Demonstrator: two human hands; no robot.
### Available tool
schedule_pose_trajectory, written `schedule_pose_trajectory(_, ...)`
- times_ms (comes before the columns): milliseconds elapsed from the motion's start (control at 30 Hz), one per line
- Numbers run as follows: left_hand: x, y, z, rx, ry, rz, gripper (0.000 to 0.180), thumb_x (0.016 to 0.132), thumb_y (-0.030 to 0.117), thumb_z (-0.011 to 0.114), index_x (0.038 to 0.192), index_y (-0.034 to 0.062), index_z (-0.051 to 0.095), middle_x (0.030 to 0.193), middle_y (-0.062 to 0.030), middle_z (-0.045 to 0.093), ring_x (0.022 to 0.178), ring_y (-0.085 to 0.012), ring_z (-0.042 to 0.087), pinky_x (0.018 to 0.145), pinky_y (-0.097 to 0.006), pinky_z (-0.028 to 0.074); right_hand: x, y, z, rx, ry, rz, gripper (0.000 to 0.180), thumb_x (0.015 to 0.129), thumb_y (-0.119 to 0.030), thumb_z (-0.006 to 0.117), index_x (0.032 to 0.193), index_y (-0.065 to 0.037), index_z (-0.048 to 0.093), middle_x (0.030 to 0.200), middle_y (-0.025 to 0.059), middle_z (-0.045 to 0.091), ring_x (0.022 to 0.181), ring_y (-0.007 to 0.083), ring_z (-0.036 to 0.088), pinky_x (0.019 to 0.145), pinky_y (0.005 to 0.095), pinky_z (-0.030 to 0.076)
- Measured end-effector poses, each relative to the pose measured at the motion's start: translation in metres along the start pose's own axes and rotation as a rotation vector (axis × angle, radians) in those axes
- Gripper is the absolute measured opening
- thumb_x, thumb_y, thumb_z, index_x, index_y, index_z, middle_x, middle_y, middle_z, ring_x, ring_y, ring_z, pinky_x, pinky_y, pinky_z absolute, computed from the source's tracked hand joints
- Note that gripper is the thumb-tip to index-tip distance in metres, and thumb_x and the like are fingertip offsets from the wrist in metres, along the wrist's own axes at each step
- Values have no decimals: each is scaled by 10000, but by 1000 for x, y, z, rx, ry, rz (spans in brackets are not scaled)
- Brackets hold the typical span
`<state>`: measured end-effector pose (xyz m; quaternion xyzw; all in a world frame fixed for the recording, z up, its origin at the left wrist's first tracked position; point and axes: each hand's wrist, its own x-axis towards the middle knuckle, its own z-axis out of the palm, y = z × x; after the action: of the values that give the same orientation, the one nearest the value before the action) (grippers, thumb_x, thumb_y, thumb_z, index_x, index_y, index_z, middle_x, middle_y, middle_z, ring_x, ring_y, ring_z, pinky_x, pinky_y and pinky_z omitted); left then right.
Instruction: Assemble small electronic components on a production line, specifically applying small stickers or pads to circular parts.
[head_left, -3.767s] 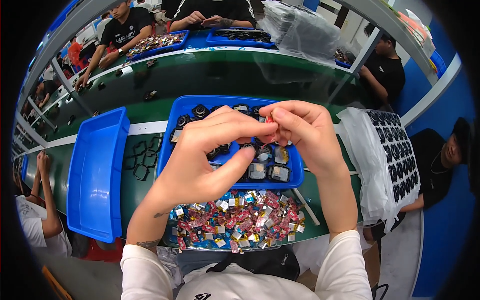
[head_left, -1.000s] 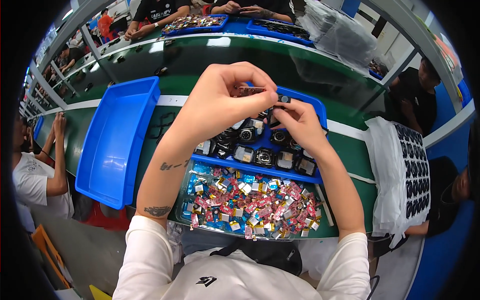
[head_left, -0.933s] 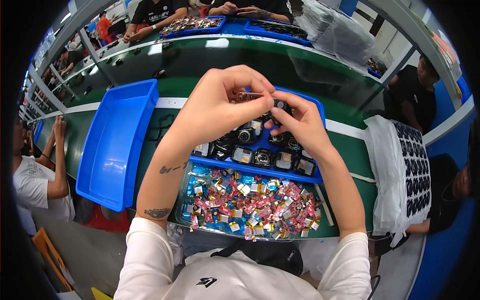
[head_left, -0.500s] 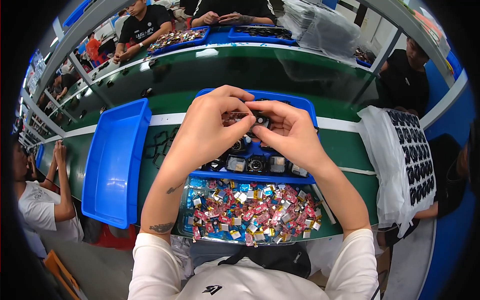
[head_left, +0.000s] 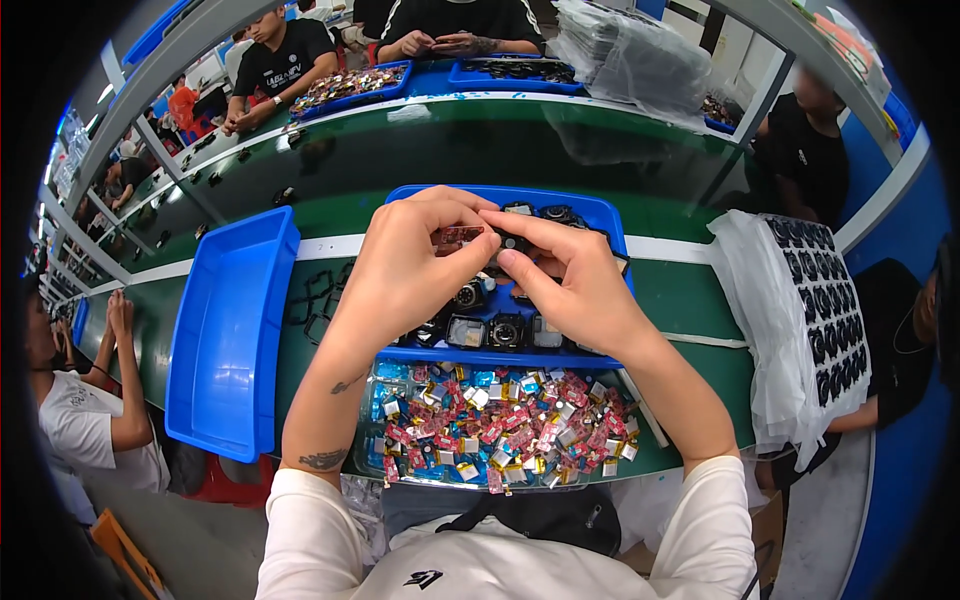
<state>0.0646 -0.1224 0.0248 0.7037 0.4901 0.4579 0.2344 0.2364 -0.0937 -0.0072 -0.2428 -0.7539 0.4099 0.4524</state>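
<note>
Both of my hands meet over a blue tray (head_left: 490,355) of black watch cases (head_left: 506,330). My left hand (head_left: 408,250) pinches a small red circuit board (head_left: 457,237) between thumb and fingers. Against it, my right hand (head_left: 580,280) grips a black watch case (head_left: 513,243), mostly hidden by the fingers. Whether the board and the case touch I cannot tell. Below the blue tray, nearer to me, a clear plastic tray (head_left: 368,430) holds a heap of red circuit boards with silver battery cells (head_left: 520,425).
A blue bin (head_left: 225,340) stands to the left, with black frames (head_left: 318,290) beside it. At right lies a foam-wrapped stack of trays with black parts (head_left: 820,300). Beyond runs a green conveyor belt (head_left: 450,150) carrying black pieces. Other people sit around, and metal posts frame the bench.
My hands have dipped slightly toward me, still together. The red board shows more plainly in the left fingers, and the watch case is turned and more covered. The view has shifted a little.
</note>
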Motion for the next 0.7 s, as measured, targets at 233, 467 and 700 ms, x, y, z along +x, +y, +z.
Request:
schedule_pose_trajectory(233, 0, -2, -1, -59, -7, 9, 153, 770, 71, 659, 827, -70, 652, 933, -126, 661, 709, -156, 636, 648, -263, 502, 0, -2, -1, 17, -11, 18, 312, 865, -46, 570, 1171, 15, 579, 979, 156, 674, 756, 149, 659, 663, 261, 512)
schedule_pose_trajectory(467, -3, 6, 8, 43, 105, 83, 127, 769, 51, 649, 829, -60, 665, 928, -141, 670, 712, -174, 661, 639, -257, 526, 0, -2, -2, -11, 8, -27, 308, 868, -38, 562, 1172, 6, 583, 965, 149, 677, 775, 136, 653, 667, 252, 506)
schedule_pose_trajectory(700, -5, 8, 16, 20, 134, 63, 99, 795, 31, 664, 837, -58, 658, 985, -115, 663, 753, -107, 639, 667, -206, 506, 3, 7, -4, 76, 151, -34, 250, 862, 5, 534, 1083, -3, 651, 898, 96, 694, 707, 65, 606, 625, 190, 486)
